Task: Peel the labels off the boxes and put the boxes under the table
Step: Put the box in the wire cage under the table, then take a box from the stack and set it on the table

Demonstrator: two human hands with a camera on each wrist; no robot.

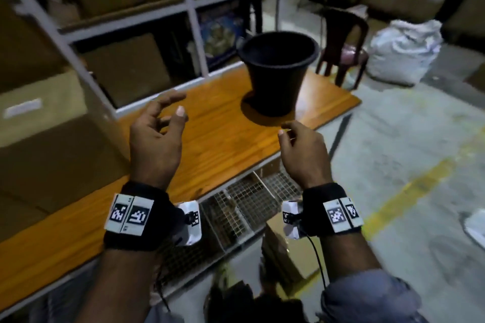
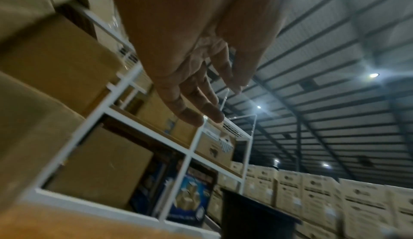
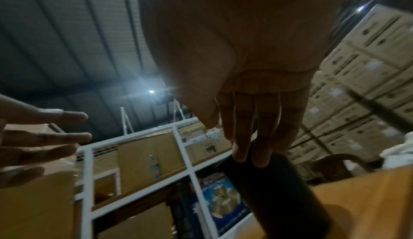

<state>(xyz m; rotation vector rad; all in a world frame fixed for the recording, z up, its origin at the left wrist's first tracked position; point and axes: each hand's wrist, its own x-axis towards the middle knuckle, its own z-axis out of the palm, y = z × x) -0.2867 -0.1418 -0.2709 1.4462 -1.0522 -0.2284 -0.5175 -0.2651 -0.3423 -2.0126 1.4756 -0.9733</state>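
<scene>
Both hands hover over the orange wooden table (image 1: 210, 144) and hold nothing. My left hand (image 1: 170, 110) has loosely spread fingers; the left wrist view shows this left hand (image 2: 201, 101) empty against the shelves. My right hand (image 1: 288, 131) is relaxed with its fingers slightly bent; in the right wrist view the right hand (image 3: 252, 145) has near-straight fingers. A big cardboard box (image 1: 44, 102) with a white label (image 1: 23, 107) stands at the left. Another brown box (image 1: 291, 249) sits on the floor below the table's front edge.
A black bucket (image 1: 275, 73) stands on the table's far end. A wire-mesh rack (image 1: 249, 199) lies under the table. White shelving (image 1: 189, 8) full of cartons rises behind. A dark chair (image 1: 343, 44) and a white sack (image 1: 404, 50) stand on the floor at the right.
</scene>
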